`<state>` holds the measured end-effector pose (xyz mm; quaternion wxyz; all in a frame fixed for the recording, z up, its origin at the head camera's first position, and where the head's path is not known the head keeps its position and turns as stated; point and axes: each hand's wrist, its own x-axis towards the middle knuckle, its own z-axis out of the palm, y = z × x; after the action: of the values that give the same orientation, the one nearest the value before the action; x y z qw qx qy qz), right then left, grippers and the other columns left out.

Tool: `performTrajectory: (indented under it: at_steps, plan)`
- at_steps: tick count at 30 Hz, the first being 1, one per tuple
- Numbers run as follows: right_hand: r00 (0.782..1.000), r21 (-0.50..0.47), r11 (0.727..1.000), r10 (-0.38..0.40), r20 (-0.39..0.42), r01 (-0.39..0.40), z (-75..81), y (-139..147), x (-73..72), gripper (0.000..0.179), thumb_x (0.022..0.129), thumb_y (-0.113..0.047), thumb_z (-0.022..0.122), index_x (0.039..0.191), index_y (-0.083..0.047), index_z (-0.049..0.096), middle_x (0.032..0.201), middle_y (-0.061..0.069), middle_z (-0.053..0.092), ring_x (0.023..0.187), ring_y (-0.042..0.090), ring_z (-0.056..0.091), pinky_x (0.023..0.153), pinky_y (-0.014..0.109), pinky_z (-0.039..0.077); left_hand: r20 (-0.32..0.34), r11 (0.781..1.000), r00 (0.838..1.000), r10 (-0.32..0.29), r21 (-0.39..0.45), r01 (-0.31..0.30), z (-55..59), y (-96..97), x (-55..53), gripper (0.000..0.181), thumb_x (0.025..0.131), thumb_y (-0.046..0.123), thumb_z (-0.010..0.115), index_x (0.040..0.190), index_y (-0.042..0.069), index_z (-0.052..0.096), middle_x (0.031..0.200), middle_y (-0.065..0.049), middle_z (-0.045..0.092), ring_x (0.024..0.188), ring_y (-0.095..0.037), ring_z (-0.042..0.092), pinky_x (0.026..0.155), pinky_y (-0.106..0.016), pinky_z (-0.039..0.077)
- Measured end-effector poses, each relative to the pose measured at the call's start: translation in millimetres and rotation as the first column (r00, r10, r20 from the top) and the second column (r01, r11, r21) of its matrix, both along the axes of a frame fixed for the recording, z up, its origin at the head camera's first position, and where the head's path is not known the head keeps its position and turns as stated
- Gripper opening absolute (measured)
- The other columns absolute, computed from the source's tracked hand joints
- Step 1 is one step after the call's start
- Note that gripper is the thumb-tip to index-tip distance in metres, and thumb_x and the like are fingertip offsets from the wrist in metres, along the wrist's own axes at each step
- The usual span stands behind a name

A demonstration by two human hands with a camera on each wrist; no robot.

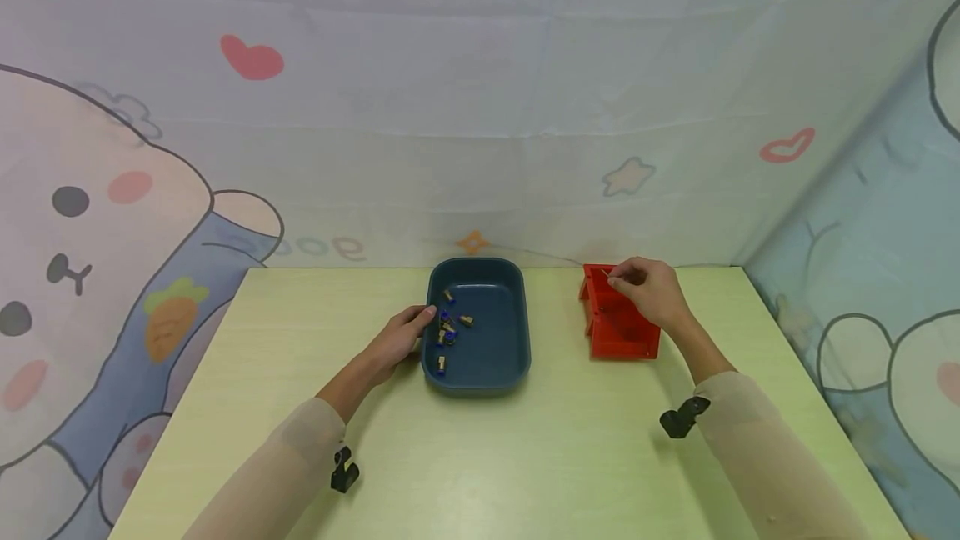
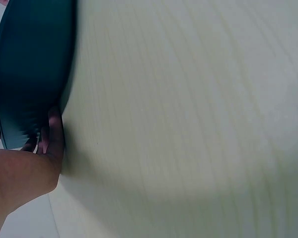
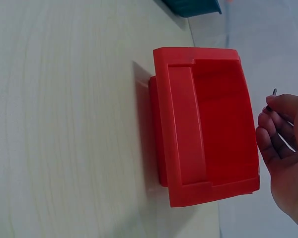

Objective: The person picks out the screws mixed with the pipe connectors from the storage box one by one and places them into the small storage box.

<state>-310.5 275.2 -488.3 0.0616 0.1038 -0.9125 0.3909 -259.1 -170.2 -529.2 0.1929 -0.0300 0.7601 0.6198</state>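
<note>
My left hand [image 1: 397, 338] grips the left side of a dark blue-green tray [image 1: 498, 323], thumb at the rim. In the left wrist view, its fingers lie against the tray's outer wall [image 2: 32, 64]. Several small brass fittings [image 1: 467, 321] with blue collars lie in the tray, mostly along its left side. My right hand [image 1: 651, 290] is over the back of a red plastic bin [image 1: 624, 349]. Between thumb and forefinger it pinches a small thin metal piece [image 3: 274, 92], whose exact kind is too small to tell. The bin's open side shows in the right wrist view.
Tray and bin stand apart near the back of a pale wood-grain table [image 1: 480, 457]. A printed cloth [image 1: 450, 107] hangs behind the table, and another stretch of it [image 1: 885, 257] rises on the right. Black wrist mounts [image 1: 345, 470] sit on both sleeves.
</note>
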Motion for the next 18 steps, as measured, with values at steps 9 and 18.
performTrajectory:
  at_steps: [9, 18]
  plan:
    - [0.999, -0.017, 0.999, -0.049, -0.011, 0.049, -9.9, -0.3, 0.9, 0.011, 0.101, -0.011, 0.074, 0.106, -0.002, 0.075, 0.098, 0.014, 0.071, 0.089, 0.028, 0.062, 0.076, 0.029, 0.052, 0.005, 1.0, 1.0, -0.002, 0.011, 0.002, 0.7, 0.4, -0.3, 0.066, 0.114, 0.047, 0.045, 0.162, 0.003, 0.035, 0.162, -0.024, 0.042, 0.152, -0.043, 0.036, 0.12, -0.062, 0.035]
    - [0.998, -0.003, 0.999, -0.051, -0.025, 0.051, -17.4, -5.1, -0.3, 0.01, 0.101, -0.009, 0.074, 0.106, -0.001, 0.075, 0.097, 0.015, 0.071, 0.09, 0.03, 0.062, 0.079, 0.035, 0.053, 0.006, 1.0, 1.0, 0.007, 0.008, -0.007, 1.0, 0.3, -0.4, 0.065, 0.114, 0.047, 0.044, 0.162, 0.004, 0.036, 0.162, -0.023, 0.042, 0.152, -0.042, 0.037, 0.12, -0.061, 0.035]
